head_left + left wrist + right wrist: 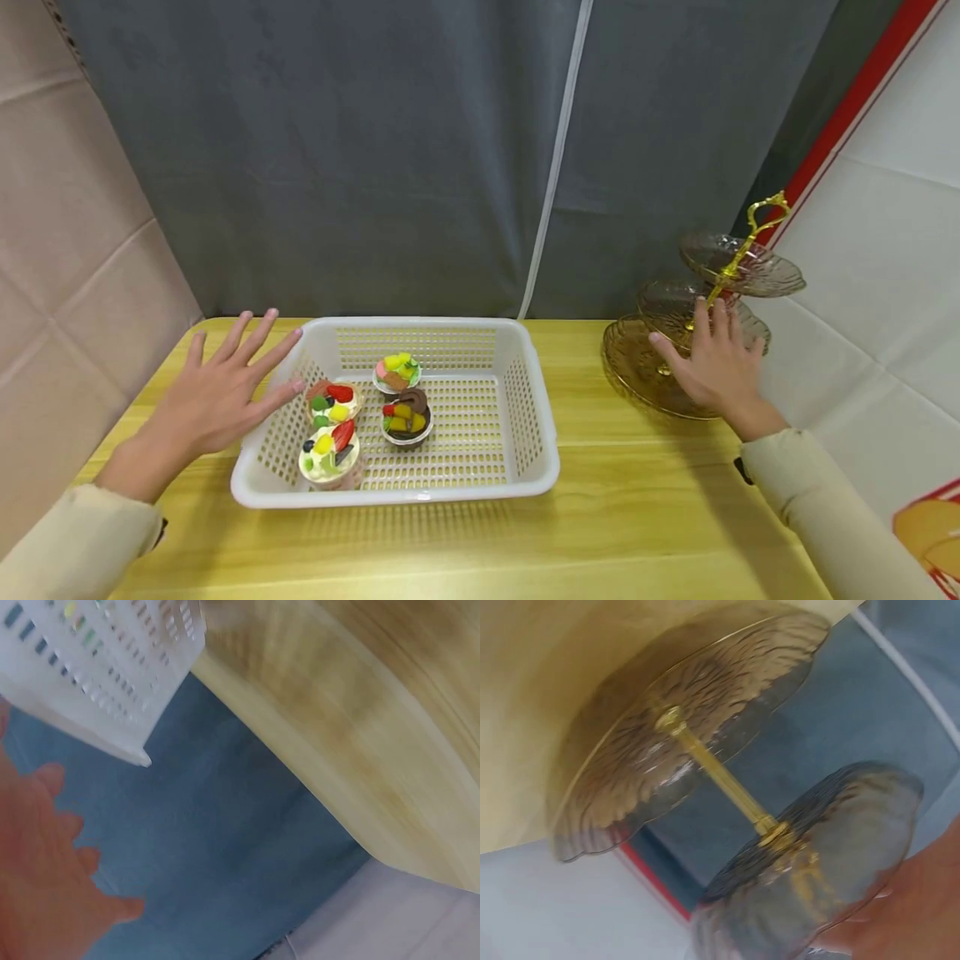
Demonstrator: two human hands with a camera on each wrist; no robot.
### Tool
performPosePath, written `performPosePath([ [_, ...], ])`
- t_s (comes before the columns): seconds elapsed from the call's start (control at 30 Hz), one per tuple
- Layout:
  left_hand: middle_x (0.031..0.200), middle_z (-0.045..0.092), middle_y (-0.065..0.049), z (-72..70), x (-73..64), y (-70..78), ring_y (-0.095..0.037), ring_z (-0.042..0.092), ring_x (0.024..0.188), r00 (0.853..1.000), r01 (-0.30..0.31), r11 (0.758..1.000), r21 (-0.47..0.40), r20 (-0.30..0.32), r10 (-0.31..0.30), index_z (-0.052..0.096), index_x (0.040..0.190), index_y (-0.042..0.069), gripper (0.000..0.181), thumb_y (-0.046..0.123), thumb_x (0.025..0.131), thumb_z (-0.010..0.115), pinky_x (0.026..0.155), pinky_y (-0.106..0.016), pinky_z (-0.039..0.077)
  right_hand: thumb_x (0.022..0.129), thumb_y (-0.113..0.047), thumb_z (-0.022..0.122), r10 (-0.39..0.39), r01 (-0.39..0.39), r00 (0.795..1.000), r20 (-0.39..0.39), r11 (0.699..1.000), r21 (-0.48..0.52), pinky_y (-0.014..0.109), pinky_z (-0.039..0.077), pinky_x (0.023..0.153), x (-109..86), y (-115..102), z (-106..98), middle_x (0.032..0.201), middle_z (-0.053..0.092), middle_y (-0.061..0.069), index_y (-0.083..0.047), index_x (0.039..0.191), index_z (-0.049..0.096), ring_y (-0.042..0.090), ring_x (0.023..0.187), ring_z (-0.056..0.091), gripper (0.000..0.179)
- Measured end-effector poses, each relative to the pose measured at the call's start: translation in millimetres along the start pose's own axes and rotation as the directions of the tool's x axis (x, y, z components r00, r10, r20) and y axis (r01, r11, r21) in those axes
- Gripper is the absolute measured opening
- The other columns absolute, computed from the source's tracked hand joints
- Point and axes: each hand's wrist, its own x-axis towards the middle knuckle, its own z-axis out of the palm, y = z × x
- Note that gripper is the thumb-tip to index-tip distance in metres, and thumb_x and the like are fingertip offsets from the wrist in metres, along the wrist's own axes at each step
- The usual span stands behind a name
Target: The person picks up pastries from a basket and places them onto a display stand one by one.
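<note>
My left hand is spread over the left edge of a white plastic basket, holding nothing. In the left wrist view that hand shows blurred beside the basket. Several toy cupcakes sit in the basket's left half, one a chocolate cupcake and one a cream cupcake with a strawberry slice. My right hand, fingers extended, is in front of a tiered glass stand with a gold pole. Whether it touches the stand I cannot tell.
Basket and stand are on a yellow wood-grain table. A grey curtain with a white cord hangs behind it. Pale panels flank the left side, and a white wall with a red strip borders the right.
</note>
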Motion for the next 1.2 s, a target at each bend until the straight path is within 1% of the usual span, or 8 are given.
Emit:
performPosePath([
  [0.17, 0.166, 0.012, -0.014, 1.0, -4.1, 10.7, -0.047, 0.016, 0.147, 0.992, -0.041, 0.996, -0.081, 0.117, 0.051, 0.025, 0.159, 0.026, 0.073, 0.059, 0.097, 0.048, 0.104, -0.076, 0.009, 0.096, -0.072, 0.024, 0.028, -0.029, 0.999, 0.029, 0.999, 0.032, 0.079, 0.002, 0.101, 5.5, 14, -2, 0.157, -0.003, 0.038, 0.007, 0.154, -0.007, 0.058, 0.143, 0.002, 0.103],
  [0.4, 0.163, 0.023, -0.016, -0.8, -13.4, 15.9, -0.049, 0.027, 0.143, 0.970, -0.037, 0.985, -0.169, 0.230, 0.076, 0.037, 0.155, 0.026, 0.068, 0.059, 0.097, 0.050, 0.102, -0.074, 0.023, 0.098, -0.070, 0.020, 0.031, -0.049, 0.987, 0.156, 0.992, 0.112, 0.074, 0.021, 0.099, 13.0, 26, -5, 0.155, -0.005, 0.041, 0.008, 0.149, -0.020, 0.069, 0.127, 0.021, 0.101],
  [0.57, 0.160, 0.029, -0.016, -2.4, -20.4, 17.0, -0.048, 0.030, 0.142, 0.968, -0.051, 0.982, -0.180, 0.234, 0.093, 0.040, 0.153, 0.033, 0.064, 0.061, 0.096, 0.049, 0.100, -0.073, 0.028, 0.096, -0.072, 0.016, 0.062, -0.107, 0.970, 0.234, 0.977, 0.187, 0.075, 0.024, 0.096, 19.4, 27, -12, 0.154, -0.005, 0.040, 0.002, 0.148, -0.026, 0.069, 0.130, 0.020, 0.100],
  [0.67, 0.160, 0.031, -0.016, -3.9, -24.8, 17.8, -0.047, 0.031, 0.142, 0.971, -0.067, 0.981, -0.180, 0.214, 0.105, 0.039, 0.153, 0.034, 0.065, 0.062, 0.096, 0.050, 0.101, -0.070, 0.030, 0.098, -0.069, 0.017, 0.057, -0.122, 0.970, 0.234, 0.954, 0.275, 0.076, 0.021, 0.098, 24.5, 26, -17, 0.155, -0.002, 0.040, 0.000, 0.149, -0.026, 0.067, 0.133, 0.017, 0.096],
  [0.87, 0.159, 0.033, -0.015, -5.8, -32.0, 18.7, -0.045, 0.033, 0.141, 0.975, -0.098, 0.982, -0.163, 0.184, 0.128, 0.041, 0.153, 0.029, 0.075, 0.066, 0.090, 0.056, 0.102, -0.063, 0.033, 0.102, -0.061, 0.024, 0.025, -0.102, 0.988, 0.149, 0.836, 0.539, 0.071, 0.018, 0.105, 35.2, 25, -23, 0.156, 0.007, 0.040, 0.001, 0.156, -0.012, 0.060, 0.140, 0.015, 0.089],
  [1.0, 0.156, 0.038, -0.014, -7.4, -36.6, 19.0, -0.044, 0.037, 0.139, 0.977, -0.129, 0.980, -0.151, 0.150, 0.152, 0.052, 0.147, 0.019, 0.082, 0.070, 0.083, 0.062, 0.100, -0.062, 0.036, 0.102, -0.060, 0.024, 0.050, -0.128, 0.989, 0.138, 0.756, 0.642, 0.067, 0.015, 0.110, 42.0, 25, -23, 0.159, 0.008, 0.035, 0.003, 0.157, 0.002, 0.054, 0.144, 0.013, 0.087],
  [1.1, 0.153, 0.043, -0.016, -8.1, -40.4, 18.9, -0.046, 0.041, 0.136, 0.976, -0.159, 0.977, -0.144, 0.125, 0.177, 0.059, 0.140, 0.014, 0.088, 0.074, 0.076, 0.066, 0.097, -0.062, 0.040, 0.104, -0.055, 0.026, 0.084, -0.127, 0.992, 0.095, 0.714, 0.689, 0.055, 0.035, 0.104, 45.4, 26, -20, 0.145, 0.037, 0.030, 0.003, 0.153, 0.027, 0.042, 0.130, 0.042, 0.076],
  [1.2, 0.150, 0.046, -0.016, -4.9, -41.4, 16.6, -0.046, 0.045, 0.133, 0.976, -0.178, 0.973, -0.145, 0.096, 0.193, 0.063, 0.134, 0.011, 0.093, 0.078, 0.070, 0.069, 0.093, -0.061, 0.043, 0.107, -0.044, 0.031, 0.113, -0.116, 0.992, 0.056, 0.643, 0.757, 0.033, 0.050, 0.083, 49.8, 27, -18, 0.116, 0.055, 0.008, -0.012, 0.137, 0.048, 0.014, 0.099, 0.056, 0.047],
])
